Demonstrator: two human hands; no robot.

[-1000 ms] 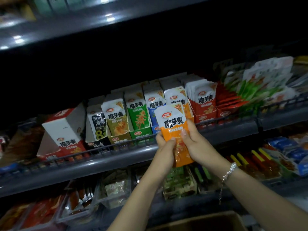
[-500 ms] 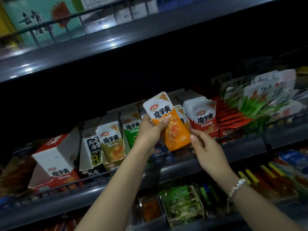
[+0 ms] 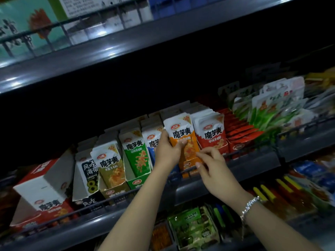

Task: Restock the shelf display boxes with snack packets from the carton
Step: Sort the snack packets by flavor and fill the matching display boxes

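An orange-and-white snack packet stands upright in the orange display box on the middle shelf. My left hand grips the packet's left edge, thumb across its front. My right hand is at the box's lower right corner, fingers curled and touching the box front; I cannot tell whether it holds anything. Beside it stand a red display box with packets on the right, and blue, green and olive boxes on the left. The carton is out of view.
A tilted white-and-red box sits at the shelf's far left, next to a black-and-white box. Green-and-white pouches fill the right end. A wire rail runs along the shelf front. Shelves above and below hold more goods.
My left hand carried the orange packet up and right from in front of the shelf and set it into the orange box. My right hand let go and moved to the box's lower corner.
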